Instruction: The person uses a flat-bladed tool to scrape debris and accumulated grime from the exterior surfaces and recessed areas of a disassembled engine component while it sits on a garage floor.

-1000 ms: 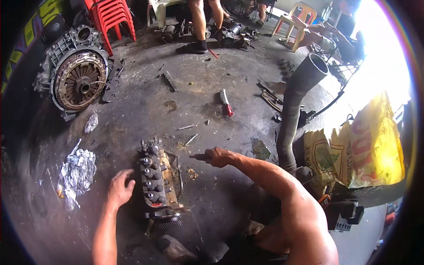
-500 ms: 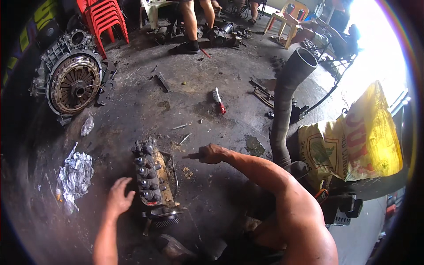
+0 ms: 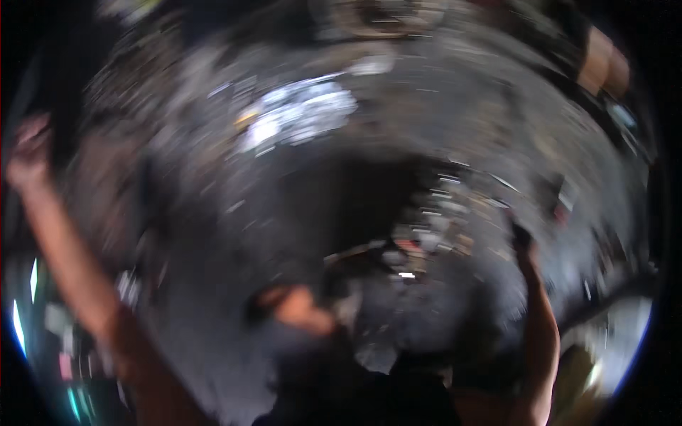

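The view is heavily smeared by motion. My left arm reaches far out to the left, and my left hand [image 3: 30,160] is raised near the rim beside dark, blurred shapes; its fingers are too smeared to read. My right hand [image 3: 527,254] is closed round a slim, dark tool [image 3: 521,233], whose exact kind is lost in the blur. Just left of this hand, the greasy metal pump [image 3: 426,234] with its row of fittings stands on the floor. The right hand appears apart from it.
Crumpled clear plastic [image 3: 305,110] lies on the dark, stained floor [image 3: 234,234], beyond the pump. A round clutch assembly [image 3: 387,21] shows at the top edge. Another person's legs [image 3: 602,64] are at the upper right. My knee [image 3: 302,309] is at the lower middle.
The head view has swung sharply to the left, so the pump and plastic sit further right. My left hand has moved away from beside the pump, far out to the left.
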A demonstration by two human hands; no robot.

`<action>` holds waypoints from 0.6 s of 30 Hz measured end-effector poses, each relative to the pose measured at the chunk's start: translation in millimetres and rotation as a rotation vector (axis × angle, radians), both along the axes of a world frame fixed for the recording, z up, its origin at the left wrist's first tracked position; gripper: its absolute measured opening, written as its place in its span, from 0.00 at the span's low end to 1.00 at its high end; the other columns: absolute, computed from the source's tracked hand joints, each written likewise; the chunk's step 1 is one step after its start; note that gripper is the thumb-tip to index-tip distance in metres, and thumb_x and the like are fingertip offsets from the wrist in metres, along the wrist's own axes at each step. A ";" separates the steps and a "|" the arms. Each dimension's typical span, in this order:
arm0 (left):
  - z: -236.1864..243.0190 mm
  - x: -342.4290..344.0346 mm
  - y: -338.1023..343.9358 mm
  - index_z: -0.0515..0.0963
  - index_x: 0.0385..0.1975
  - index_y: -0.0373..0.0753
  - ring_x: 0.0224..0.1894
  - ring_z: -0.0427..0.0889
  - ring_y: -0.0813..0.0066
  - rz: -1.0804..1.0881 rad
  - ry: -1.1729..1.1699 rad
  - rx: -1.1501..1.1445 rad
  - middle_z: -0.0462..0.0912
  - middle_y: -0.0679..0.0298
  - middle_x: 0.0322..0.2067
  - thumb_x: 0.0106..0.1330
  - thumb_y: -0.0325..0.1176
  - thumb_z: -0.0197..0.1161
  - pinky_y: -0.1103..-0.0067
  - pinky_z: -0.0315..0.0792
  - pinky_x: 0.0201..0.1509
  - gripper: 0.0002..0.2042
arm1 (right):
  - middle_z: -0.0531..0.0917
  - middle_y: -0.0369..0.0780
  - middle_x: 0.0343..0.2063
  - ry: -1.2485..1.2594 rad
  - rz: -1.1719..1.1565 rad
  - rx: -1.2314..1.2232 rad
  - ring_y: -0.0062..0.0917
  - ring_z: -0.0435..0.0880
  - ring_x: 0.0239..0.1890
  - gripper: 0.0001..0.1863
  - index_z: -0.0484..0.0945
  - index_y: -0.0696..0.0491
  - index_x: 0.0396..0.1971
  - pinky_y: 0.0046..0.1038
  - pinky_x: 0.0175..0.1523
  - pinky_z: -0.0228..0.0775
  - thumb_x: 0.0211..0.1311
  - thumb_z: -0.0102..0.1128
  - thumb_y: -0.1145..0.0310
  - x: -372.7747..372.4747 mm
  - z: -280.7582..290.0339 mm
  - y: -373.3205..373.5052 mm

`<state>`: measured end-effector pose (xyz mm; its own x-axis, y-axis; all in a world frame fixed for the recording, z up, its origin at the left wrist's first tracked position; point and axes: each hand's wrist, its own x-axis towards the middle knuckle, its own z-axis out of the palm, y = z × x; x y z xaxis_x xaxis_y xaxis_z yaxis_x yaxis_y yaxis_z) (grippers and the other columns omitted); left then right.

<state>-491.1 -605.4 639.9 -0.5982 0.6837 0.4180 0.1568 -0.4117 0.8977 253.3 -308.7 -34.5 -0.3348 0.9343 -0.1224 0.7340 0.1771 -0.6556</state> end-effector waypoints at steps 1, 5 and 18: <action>-55.4 20.9 0.2 0.67 0.22 0.39 0.25 0.65 0.67 -0.350 -0.002 0.146 0.67 0.63 0.21 0.57 0.40 0.60 0.70 0.66 0.33 0.13 | 0.82 0.47 0.45 -0.191 -0.006 0.260 0.37 0.79 0.34 0.23 0.75 0.57 0.55 0.40 0.42 0.69 0.65 0.54 0.60 34.9 -3.4 2.0; -163.3 42.9 -101.7 0.57 0.10 0.45 0.13 0.52 0.75 0.032 -0.163 0.289 0.53 0.68 0.09 0.66 0.67 0.23 0.76 0.51 0.20 0.35 | 0.82 0.46 0.43 0.094 -0.209 0.162 0.35 0.78 0.33 0.23 0.75 0.56 0.56 0.39 0.41 0.69 0.65 0.54 0.59 104.2 -71.6 58.4; -244.1 97.9 5.9 0.67 0.57 0.23 0.41 0.79 0.56 0.822 -0.051 0.031 0.78 0.46 0.40 0.67 0.56 0.55 0.66 0.76 0.46 0.36 | 0.83 0.42 0.38 0.044 -0.240 0.204 0.28 0.78 0.29 0.26 0.74 0.54 0.59 0.33 0.36 0.70 0.65 0.55 0.56 183.6 -166.4 97.3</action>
